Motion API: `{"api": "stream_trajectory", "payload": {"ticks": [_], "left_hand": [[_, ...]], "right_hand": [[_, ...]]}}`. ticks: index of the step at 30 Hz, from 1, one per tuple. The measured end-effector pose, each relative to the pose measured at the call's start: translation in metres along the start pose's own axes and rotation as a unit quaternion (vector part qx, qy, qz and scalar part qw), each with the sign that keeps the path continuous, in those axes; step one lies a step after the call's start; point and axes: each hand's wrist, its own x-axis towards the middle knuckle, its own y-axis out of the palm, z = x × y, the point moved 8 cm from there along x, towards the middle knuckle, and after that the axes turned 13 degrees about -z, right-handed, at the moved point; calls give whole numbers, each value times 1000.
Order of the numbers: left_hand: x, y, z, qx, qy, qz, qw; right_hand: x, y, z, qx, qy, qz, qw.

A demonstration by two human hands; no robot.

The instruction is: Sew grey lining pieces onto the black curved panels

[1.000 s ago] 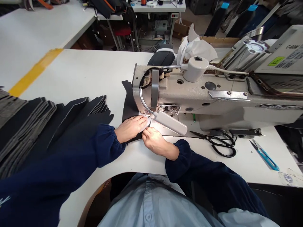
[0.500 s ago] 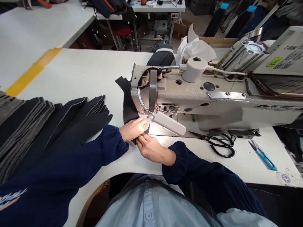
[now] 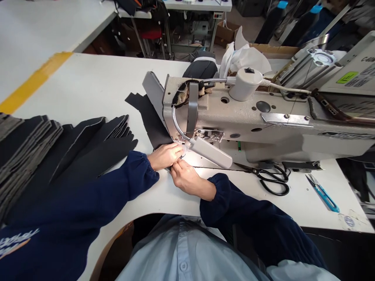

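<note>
Here's your left hand (image 3: 164, 157) pressing on the dark cloth (image 3: 152, 121) beneath the sewing machine's (image 3: 211, 113) left end, its grip hard to read; your right hand (image 3: 185, 177) has a narrow grip, pinching the cloth's near edge. One pair of scissors (image 3: 274, 177), one of blue snips (image 3: 324, 193) on your counter (image 3: 102, 86). Your fingers hide part of the cloth; the uncountable pile (image 3: 82, 152) runs out of view.

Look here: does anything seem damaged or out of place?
Possibly: near the left end of the sewing machine, a lumpy tan patch with a dark rim interrupts the plain surface. Its purpose is unclear.
</note>
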Motion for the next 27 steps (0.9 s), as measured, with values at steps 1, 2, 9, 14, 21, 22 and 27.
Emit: {"api": "stream_trajectory", "payload": {"ticks": [1,2,9,14,21,22,27], "left_hand": [[-1,-2,-1,-3,6,-9,1000],[-3,-4,-1,-6,7,-15,1000],[0,-4,17,-18,-49,-16,999],[8,4,29,-22,-72,6,997],[7,8,32,-11,-89,16,996],[6,8,31,-13,-88,18,996],[3,-1,31,-33,-85,16,996]], "right_hand": [[1,1,-2,3,6,-2,1000],[2,2,-4,3,10,-2,1000],[4,13,-25,19,78,34,996],[4,14,-33,7,101,28,994],[7,9,-33,-9,104,16,994],[7,9,-32,-6,104,16,994],[5,9,-32,-5,121,3,993]]}}
